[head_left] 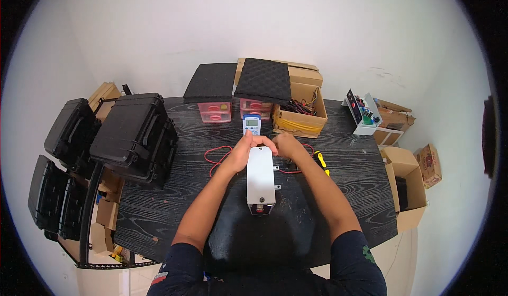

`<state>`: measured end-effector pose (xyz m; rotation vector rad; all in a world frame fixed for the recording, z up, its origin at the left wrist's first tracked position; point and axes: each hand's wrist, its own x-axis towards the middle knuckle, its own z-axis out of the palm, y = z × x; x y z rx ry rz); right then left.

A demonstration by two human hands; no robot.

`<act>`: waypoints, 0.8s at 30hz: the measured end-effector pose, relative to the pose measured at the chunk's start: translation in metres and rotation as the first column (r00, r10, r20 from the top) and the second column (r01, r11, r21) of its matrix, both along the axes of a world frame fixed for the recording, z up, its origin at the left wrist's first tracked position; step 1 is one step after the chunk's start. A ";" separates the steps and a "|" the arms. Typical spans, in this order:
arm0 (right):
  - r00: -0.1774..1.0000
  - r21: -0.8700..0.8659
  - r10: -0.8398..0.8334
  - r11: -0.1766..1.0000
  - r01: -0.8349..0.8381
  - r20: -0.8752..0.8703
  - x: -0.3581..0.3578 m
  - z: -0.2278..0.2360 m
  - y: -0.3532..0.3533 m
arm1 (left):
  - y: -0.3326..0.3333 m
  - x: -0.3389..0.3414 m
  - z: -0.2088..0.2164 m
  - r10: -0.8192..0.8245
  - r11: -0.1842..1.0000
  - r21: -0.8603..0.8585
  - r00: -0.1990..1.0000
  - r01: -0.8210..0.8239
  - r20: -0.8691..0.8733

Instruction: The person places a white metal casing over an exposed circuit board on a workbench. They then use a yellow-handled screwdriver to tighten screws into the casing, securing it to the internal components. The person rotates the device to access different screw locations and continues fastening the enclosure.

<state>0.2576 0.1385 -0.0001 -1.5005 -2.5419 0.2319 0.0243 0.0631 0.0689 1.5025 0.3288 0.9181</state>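
A white metal box (260,175) lies lengthwise in front of me on the dark table, with a screw at each end of its top and two small tabs on its right side. My left hand (247,151) is closed around the box's far end, its fingers reaching across the top edge. At the far right corner, my right hand (286,145) is curled closed; whatever its fingertips hold is hidden. Just beyond the hands stands a blue-and-white multimeter (252,124). Red test-lead wire (210,161) loops on both sides of the box.
A yellow-and-black tool (320,161) lies right of my right hand. Drawer units (215,113) under black foam and a cardboard box (299,125) of cables line the back. Black hard cases (132,132) stand left. An opened metal unit (364,113) with a circuit board sits right.
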 end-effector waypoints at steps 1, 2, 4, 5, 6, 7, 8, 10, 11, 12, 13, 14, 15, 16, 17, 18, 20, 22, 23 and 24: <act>0.999 -0.017 0.017 1.000 -0.018 -0.035 -0.002 0.006 -0.004 | 0.000 0.002 -0.003 0.025 0.999 -0.038 0.999 -0.024 0.032; 0.997 -0.034 0.025 0.999 -0.027 -0.068 0.000 0.009 -0.008 | 0.001 0.004 -0.004 0.018 0.998 -0.063 0.999 -0.016 0.036; 1.000 -0.016 0.006 1.000 -0.006 -0.014 0.005 -0.003 0.001 | 0.003 0.008 -0.006 0.005 0.993 -0.115 0.999 0.000 0.043; 1.000 -0.006 -0.002 1.000 0.002 0.013 0.006 -0.006 0.005 | 0.002 0.010 -0.003 -0.003 0.990 -0.139 1.000 0.007 0.028; 1.000 -0.024 -0.010 1.000 0.010 0.002 0.008 -0.010 0.007 | 0.002 0.012 -0.001 -0.014 0.987 -0.162 1.000 0.015 0.013; 1.000 -0.042 -0.021 0.999 0.020 -0.010 0.011 -0.014 0.009 | 0.002 0.015 0.001 -0.026 0.982 -0.186 1.000 0.025 -0.002; 1.000 -0.057 -0.022 0.998 0.020 -0.021 0.009 -0.012 0.010 | 0.003 0.015 0.000 -0.011 0.982 -0.189 1.000 0.010 -0.003; 0.999 -0.058 -0.034 0.998 0.032 -0.025 0.006 -0.011 0.010 | 0.005 0.015 -0.005 0.014 0.981 -0.193 1.000 -0.015 -0.006; 0.999 -0.060 -0.042 0.997 0.041 -0.026 0.005 -0.008 0.008 | 0.005 0.016 -0.005 0.007 0.978 -0.207 1.000 -0.005 0.009; 0.995 -0.078 -0.048 0.996 0.042 -0.082 0.006 -0.003 0.007 | 0.005 0.017 -0.005 0.001 0.975 -0.221 1.000 0.005 0.024; 0.989 -0.095 -0.055 0.995 0.042 -0.139 0.008 0.001 0.005 | 0.005 0.018 -0.004 -0.006 0.972 -0.235 0.999 0.015 0.039; 0.979 -0.114 -0.065 0.992 0.043 -0.193 0.012 0.005 0.002 | 0.006 0.019 -0.004 -0.018 0.971 -0.238 0.999 0.029 0.049; 0.957 -0.111 -0.085 0.992 0.056 -0.276 0.016 0.009 0.001 | 0.006 0.019 -0.004 -0.030 0.970 -0.241 0.998 0.043 0.058; 0.928 -0.108 -0.103 0.992 0.068 -0.358 0.020 0.014 0.000 | 0.006 0.020 -0.003 -0.041 0.968 -0.244 0.997 0.057 0.068; 0.891 -0.109 -0.120 0.991 0.080 -0.438 0.022 0.019 -0.003 | 0.005 0.022 -0.002 -0.021 0.967 -0.254 0.997 0.038 0.071; 0.831 -0.124 -0.146 0.988 0.094 -0.536 0.023 0.024 -0.006 | 0.002 0.025 -0.001 -0.001 0.965 -0.263 0.997 0.020 0.075; 0.677 -0.154 -0.188 0.982 0.111 -0.711 0.024 0.040 -0.015 | 0.000 0.026 0.003 0.017 0.963 -0.269 0.998 0.002 0.068; 0.531 -0.123 -0.117 0.992 0.024 -0.840 0.016 0.066 -0.032 | 0.000 0.024 0.003 0.018 0.963 -0.268 0.999 -0.005 0.048; 0.447 -0.103 -0.086 0.995 -0.013 -0.890 0.013 0.082 -0.045 | -0.001 0.024 0.003 0.014 0.962 -0.272 0.998 0.001 0.053; 0.462 -0.041 -0.024 0.999 -0.026 -0.887 0.009 0.097 -0.060 | 0.000 0.024 0.002 0.007 0.961 -0.277 0.998 0.009 0.058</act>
